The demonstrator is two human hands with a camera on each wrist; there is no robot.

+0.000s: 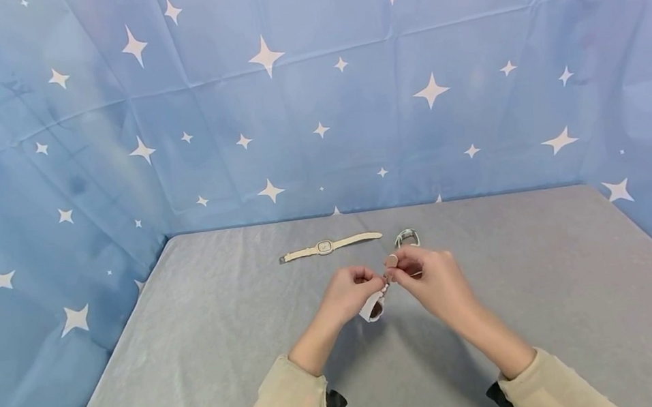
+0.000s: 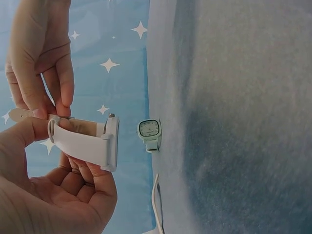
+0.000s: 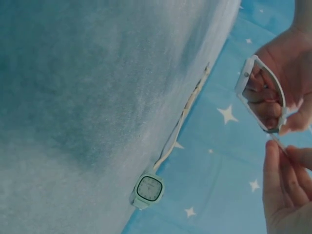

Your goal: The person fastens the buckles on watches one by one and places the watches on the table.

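A white wristwatch is held up between both hands, its strap bent into a loop. My left hand pinches the strap beside the buckle, thumb on top and the other fingers curled below. With thumb and fingertips, my right hand grips the free strap end, whose rounded tip sticks out past the fingers. The right wrist view shows the watch case side-on, at the far side of the loop from the buckle. The dial faces away from the left wrist view.
Beyond the hands, a cream watch lies stretched out on the grey cloth-covered table. To its right stands a pale green watch, strap closed in a loop. A blue star-printed curtain rises behind the table and along both sides.
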